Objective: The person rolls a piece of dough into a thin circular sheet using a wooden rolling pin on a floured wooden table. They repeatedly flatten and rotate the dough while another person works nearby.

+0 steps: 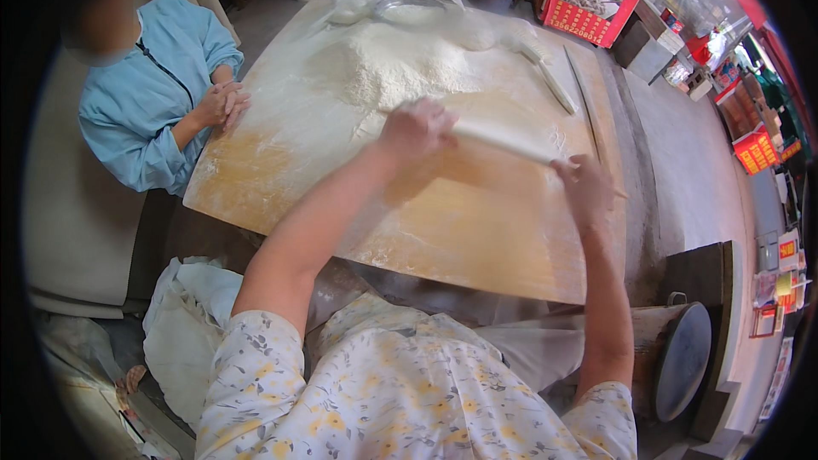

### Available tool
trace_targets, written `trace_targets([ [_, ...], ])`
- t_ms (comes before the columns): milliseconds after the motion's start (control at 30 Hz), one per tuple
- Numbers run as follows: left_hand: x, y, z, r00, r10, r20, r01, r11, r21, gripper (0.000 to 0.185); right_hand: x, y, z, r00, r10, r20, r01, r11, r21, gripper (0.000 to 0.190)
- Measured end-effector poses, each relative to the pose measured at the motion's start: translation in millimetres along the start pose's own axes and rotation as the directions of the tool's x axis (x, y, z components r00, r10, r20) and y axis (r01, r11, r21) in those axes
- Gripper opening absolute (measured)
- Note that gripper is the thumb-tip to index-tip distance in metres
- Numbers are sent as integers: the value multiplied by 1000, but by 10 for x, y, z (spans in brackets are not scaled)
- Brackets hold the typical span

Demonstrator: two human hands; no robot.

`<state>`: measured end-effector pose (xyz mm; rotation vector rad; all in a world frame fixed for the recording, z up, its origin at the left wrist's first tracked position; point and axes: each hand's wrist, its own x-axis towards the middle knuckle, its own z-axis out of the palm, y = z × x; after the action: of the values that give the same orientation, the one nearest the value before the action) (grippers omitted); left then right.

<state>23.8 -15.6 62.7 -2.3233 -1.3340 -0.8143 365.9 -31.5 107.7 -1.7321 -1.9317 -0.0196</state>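
A pale sheet of dough [505, 140] is wrapped around a thin wooden rolling pin [620, 193], whose tip pokes out past my right hand. At the left end of the roll, my left hand [418, 126] grips the pin, blurred by motion. My right hand [585, 190] is closed around its other end. Behind the roll, a flat part of the dough [498, 107] lies spread on the floured wooden board [473, 223]. A large heap of flour [402, 67] rises just beyond my left hand.
A white-bristled brush [549, 76] and a long thin rod [585, 105] lie at the board's right. At the back stand a round basin [409, 9] and plastic bags [350, 7]. Another person's clasped hands [223, 105] rest at the left edge. A round metal lid [684, 361] is at lower right.
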Motion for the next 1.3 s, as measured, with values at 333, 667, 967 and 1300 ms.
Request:
trace_targets([
  [333, -686, 494, 18, 986, -160, 37, 159, 987, 16, 55, -918, -327, -20, 928, -275, 250, 300, 952, -66, 98],
  [667, -364, 1191, -16, 940, -40, 338, 68, 995, -73, 59, -906, -626, 707, 900, -351, 258, 336, 936, 102, 119],
  [967, -1049, 1229, -270, 896, 23, 443, 36, 992, -125, 73, -1752, -564, 473, 795, -574, 198, 598, 796, -96, 115],
  [1300, -1078, 516, -477, 864, -292, 410, 351, 934, -74, 84, -995, -812, 1008, 842, -417, 342, 464, 883, -66, 103],
])
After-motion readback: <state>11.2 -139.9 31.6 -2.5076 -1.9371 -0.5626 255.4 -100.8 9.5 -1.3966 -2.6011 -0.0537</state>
